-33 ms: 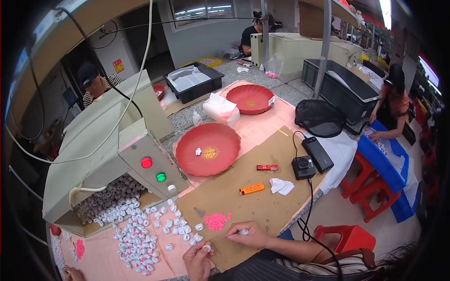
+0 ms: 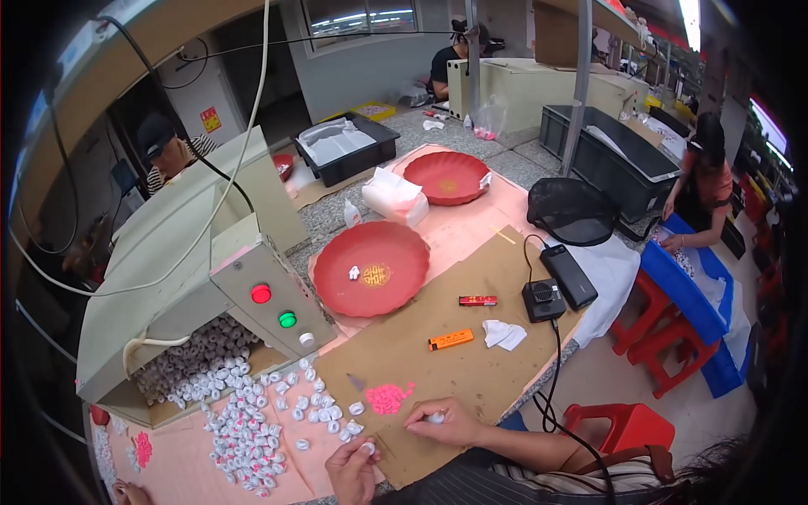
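Observation:
My left hand [image 2: 350, 473] is at the near edge of the brown board [image 2: 396, 349], its fingertips pinching a small white rounded piece [image 2: 369, 448]. To its right my right hand [image 2: 456, 423] is closed round a small whitish thing [image 2: 436, 417], mostly hidden by the fingers; its kind I cannot make out. The two hands are apart. Just beyond them lies a patch of small flat pink pieces [image 2: 387, 399]. A heap of white rounded pieces [image 2: 244, 433], some with pink on them, spreads to the left.
A beige machine [image 2: 269, 290] with red and green lights holds more white pieces in its opening. Beyond the board are two red scalloped trays [image 2: 370, 269], an orange box cutter [image 2: 451, 339], a power bank [image 2: 569, 276] and a cabled black box [image 2: 544, 300]. Another person's hand [image 2: 130, 493] shows lower left.

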Available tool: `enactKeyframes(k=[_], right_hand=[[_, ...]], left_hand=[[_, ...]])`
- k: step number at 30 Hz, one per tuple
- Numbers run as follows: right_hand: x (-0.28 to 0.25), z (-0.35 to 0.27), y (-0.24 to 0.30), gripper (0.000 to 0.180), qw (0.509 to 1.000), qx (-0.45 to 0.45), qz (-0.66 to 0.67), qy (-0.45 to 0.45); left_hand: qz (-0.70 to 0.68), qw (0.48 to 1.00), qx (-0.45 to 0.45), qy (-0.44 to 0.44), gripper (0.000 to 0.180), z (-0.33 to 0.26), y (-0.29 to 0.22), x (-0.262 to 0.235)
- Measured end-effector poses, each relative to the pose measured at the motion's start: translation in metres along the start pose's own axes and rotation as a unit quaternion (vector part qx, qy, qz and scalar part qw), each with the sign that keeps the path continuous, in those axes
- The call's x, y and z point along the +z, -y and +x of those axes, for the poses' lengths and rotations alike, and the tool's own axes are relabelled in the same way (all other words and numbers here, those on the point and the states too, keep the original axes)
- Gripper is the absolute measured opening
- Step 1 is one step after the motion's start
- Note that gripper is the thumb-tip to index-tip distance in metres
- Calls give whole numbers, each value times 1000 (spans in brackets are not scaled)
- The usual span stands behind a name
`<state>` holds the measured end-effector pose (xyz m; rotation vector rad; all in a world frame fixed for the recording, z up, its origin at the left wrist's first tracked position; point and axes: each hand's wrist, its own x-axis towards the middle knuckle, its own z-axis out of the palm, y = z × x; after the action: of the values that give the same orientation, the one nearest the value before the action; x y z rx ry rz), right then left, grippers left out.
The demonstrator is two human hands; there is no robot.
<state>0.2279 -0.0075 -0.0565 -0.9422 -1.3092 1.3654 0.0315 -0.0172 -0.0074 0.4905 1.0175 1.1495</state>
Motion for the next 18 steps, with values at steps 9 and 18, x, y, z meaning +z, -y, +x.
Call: enactKeyframes(k=[9,18], right_hand=[[-6,4,5,7,999,-21,-19,16],[-6,8,14,17,1000,19,-19,0]], left_hand=[[-8,983,173,-55,14,9,-9,-88],[396,831,352,-167,18,25,-17,-100]])
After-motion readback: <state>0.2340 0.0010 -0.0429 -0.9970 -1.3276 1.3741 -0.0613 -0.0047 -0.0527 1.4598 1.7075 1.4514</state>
